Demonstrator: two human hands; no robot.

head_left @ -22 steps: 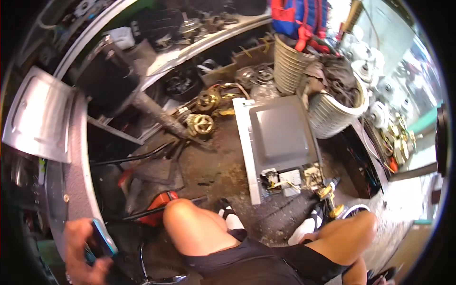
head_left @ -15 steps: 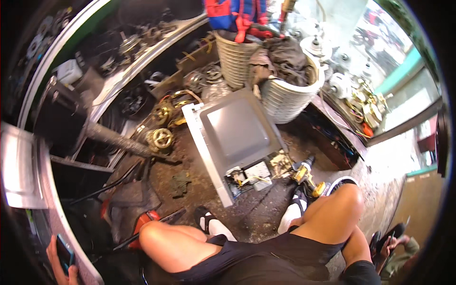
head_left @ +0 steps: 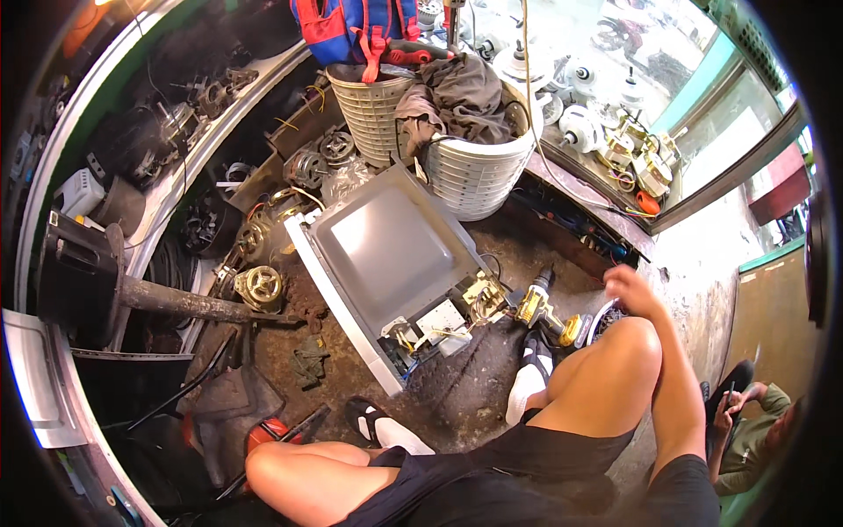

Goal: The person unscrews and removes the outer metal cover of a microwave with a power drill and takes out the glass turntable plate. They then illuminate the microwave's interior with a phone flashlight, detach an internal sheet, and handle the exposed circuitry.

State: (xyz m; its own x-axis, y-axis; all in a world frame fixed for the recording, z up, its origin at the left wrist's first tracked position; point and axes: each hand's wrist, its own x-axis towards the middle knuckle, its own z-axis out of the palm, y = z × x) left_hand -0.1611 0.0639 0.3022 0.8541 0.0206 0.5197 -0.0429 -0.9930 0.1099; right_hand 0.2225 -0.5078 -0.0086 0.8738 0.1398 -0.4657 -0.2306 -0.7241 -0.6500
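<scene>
My right hand (head_left: 628, 288) is held out beyond my right knee, above a white-rimmed bowl (head_left: 602, 318). Its fingers look loosely bent and apart, slightly blurred, with nothing visible in them. A yellow and black cordless drill (head_left: 537, 309) stands beside the bowl, close to my right foot. In front of my feet lies a grey metal appliance (head_left: 386, 237) with a white front edge, apparently a microwave oven. Its near right corner exposes electrical parts and wires (head_left: 439, 323). My left hand is out of view.
Two ribbed tubs stand behind the appliance, one holding dark cloth (head_left: 474, 97), the other a red-and-blue bag (head_left: 351, 31). A post with a black box (head_left: 79, 277) leans in from the left. Motors (head_left: 580, 127) line the right window ledge. Another person (head_left: 755, 430) sits lower right.
My right hand has come up from beside my leg and out over the bowl. The view has shifted rightward. A hand with a phone at lower left has left view, except a dark edge.
</scene>
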